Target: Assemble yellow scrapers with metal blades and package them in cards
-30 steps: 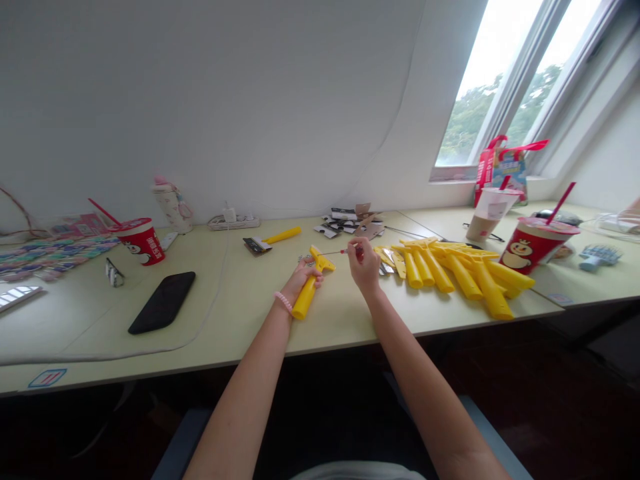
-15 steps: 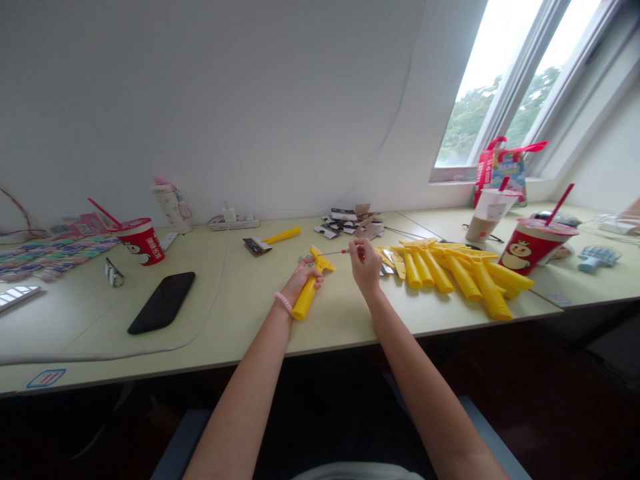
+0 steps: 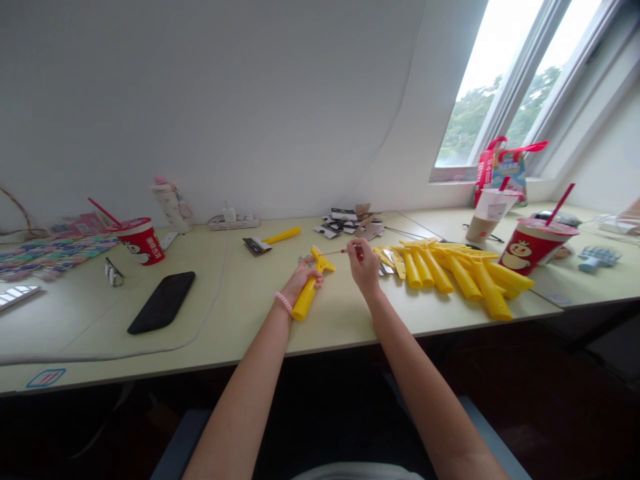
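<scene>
My left hand (image 3: 303, 279) is wrapped round a yellow T-shaped handle (image 3: 305, 300), whose head points away from me. My right hand (image 3: 364, 261) is closed on a thin screwdriver (image 3: 333, 253), and its shaft reaches left to the head of the handle. Small metal pieces (image 3: 307, 261) lie just behind my left hand. Several more yellow handles (image 3: 443, 267) are piled to the right of my right hand, with flat yellow parts (image 3: 398, 262) beside them. Another yellow handle (image 3: 281, 235) lies further back by a black packet (image 3: 257, 246).
A black phone (image 3: 161, 303) and a red cup (image 3: 136, 241) are on the left, with a cable (image 3: 205, 320) across the table. Card pieces (image 3: 350, 222) lie near the wall. At the right stand a red cup (image 3: 533, 247) and a clear cup (image 3: 490, 215).
My right hand has shifted very slightly to the left with the screwdriver. My left hand and its yellow handle look almost unmoved.
</scene>
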